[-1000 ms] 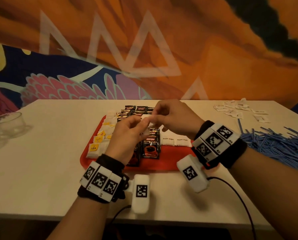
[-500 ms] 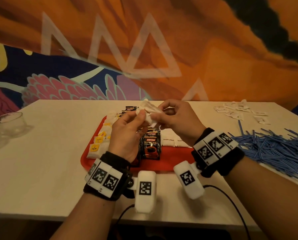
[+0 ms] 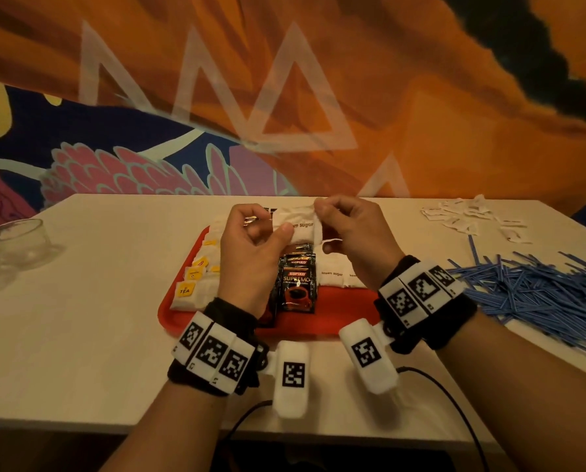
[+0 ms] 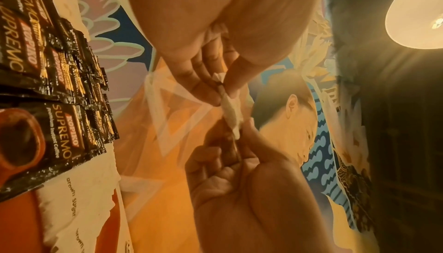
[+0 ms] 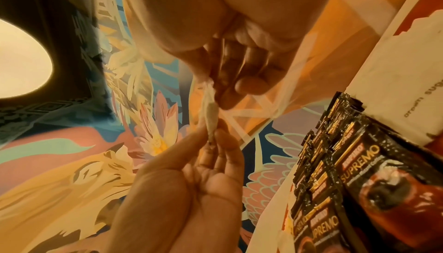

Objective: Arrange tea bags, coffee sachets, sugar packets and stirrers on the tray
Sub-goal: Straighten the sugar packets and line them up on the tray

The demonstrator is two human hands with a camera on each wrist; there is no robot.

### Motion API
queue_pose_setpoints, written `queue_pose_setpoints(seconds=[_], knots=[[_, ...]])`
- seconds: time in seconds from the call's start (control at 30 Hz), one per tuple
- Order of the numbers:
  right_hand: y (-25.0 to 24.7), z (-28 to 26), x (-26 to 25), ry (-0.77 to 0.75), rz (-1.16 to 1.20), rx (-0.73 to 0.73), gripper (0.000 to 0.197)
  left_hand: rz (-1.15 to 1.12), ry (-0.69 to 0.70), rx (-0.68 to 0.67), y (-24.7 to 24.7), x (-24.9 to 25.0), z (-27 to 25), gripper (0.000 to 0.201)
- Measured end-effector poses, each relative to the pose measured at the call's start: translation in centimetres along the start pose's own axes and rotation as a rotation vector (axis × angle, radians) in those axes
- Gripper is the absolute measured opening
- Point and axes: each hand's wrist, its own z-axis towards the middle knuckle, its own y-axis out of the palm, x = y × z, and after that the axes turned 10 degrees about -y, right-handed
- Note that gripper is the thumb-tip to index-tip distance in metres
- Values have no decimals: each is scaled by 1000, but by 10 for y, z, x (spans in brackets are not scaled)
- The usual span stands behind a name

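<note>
Head view: left hand (image 3: 250, 257) and right hand (image 3: 356, 240) raised together above the far half of a red tray (image 3: 335, 301), both pinching white brown sugar packets (image 3: 296, 226) held between them. Left thumb pressed on the packet face beside the printed words, other left fingers curled behind it. Right thumb and forefinger closed on the packets' upper right edge, remaining fingers curled below. More than one packet apparently in the pinch, exact count not clear.

On the tray: tea bags (image 3: 196, 284) with yellow tags in a row down the left side; black coffee sachets (image 3: 297, 287) overlapping in a row down the middle, nearest one face up; more sugar packets lying flat (image 3: 332, 275) right of the sachets, partly hidden by the right wrist. Tray resting on a pale table (image 3: 97, 301).

Off the tray: loose heap of blue stirrers (image 3: 536, 291) at the right, scattered white packets (image 3: 472, 219) at the far right, glass bowl (image 3: 15, 240) at the far left edge.

Left wrist view: thin white packet edge (image 4: 228, 109) caught between fingertips of both hands, sachets (image 4: 59, 128) at the left.

Right wrist view: same packet (image 5: 210, 113) seen edge-on between the two hands, sachets (image 5: 347, 171) at the right.
</note>
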Motion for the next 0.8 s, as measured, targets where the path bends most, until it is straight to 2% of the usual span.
queue_pose_setpoints(seconds=[0.07,0.17,0.43,0.53,0.7,0.8], knots=[[-1,-3,0,15,-39,-92,6,36,10,15,0,-1,1,28],[-5,-6,3,-18,-164,-198,9,34,-17,36,0,-5,2,20],[-23,2,5,56,-188,-203,13,91,31,140,1,-9,3,12],[-42,10,16,116,-342,-183,13,42,-25,146,-8,-9,6,9],[-58,20,39,325,-724,-302,10,43,-108,140,-16,-9,6,7],[-56,22,48,423,-791,-337,9,58,-121,133,-20,-10,5,6]])
